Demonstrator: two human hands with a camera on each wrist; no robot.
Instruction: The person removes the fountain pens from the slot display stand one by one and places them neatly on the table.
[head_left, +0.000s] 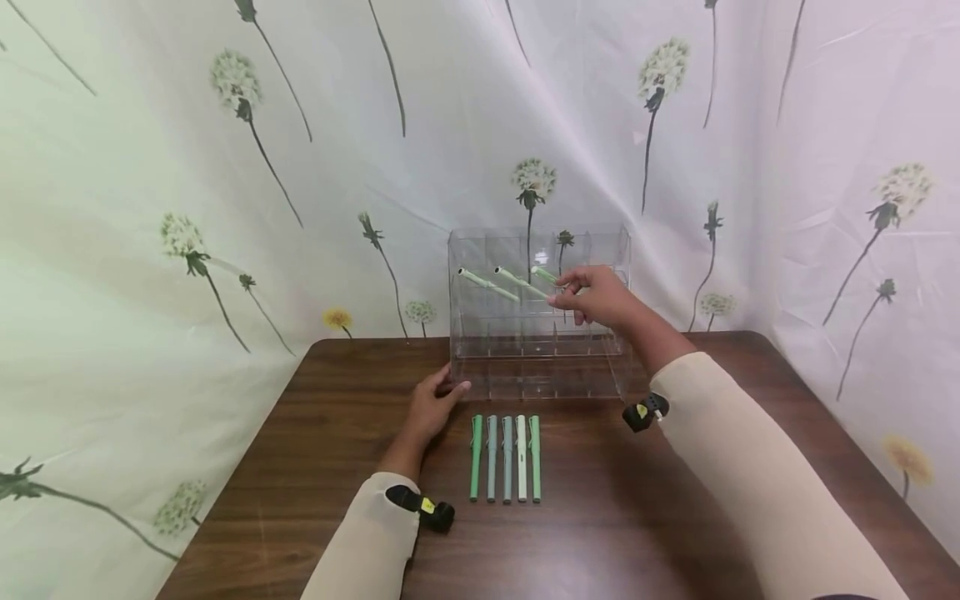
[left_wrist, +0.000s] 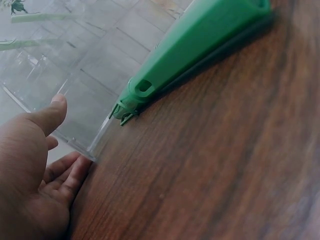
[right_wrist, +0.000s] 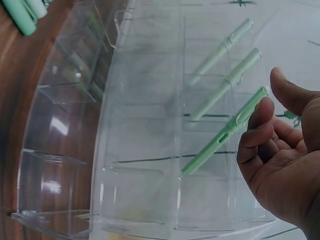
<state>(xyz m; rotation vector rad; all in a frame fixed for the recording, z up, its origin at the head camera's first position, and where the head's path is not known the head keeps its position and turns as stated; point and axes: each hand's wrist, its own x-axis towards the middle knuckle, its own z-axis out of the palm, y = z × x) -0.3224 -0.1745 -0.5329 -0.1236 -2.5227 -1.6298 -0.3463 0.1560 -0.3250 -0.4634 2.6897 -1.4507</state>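
A clear tiered pen rack (head_left: 538, 379) stands at the back of the table. Three pale green pens lean in its upper tier: a left pen (head_left: 487, 285), a middle pen (head_left: 517, 281) and a right pen (right_wrist: 225, 131). My right hand (head_left: 600, 296) is at the cap end of the right pen; in the right wrist view its thumb stands apart from the loosely bent fingers. At the rack's front left corner, my left hand (head_left: 433, 408) holds it, thumb (left_wrist: 52, 112) against the clear wall and fingers beside the lower corner.
Several pens lie in a row before the rack: a green pen (head_left: 476, 458), two grey-blue ones, a white pen (head_left: 522, 458) and a light green pen (head_left: 536, 458). A dandelion-print curtain (head_left: 450, 108) hangs behind the brown wooden table (head_left: 322, 467).
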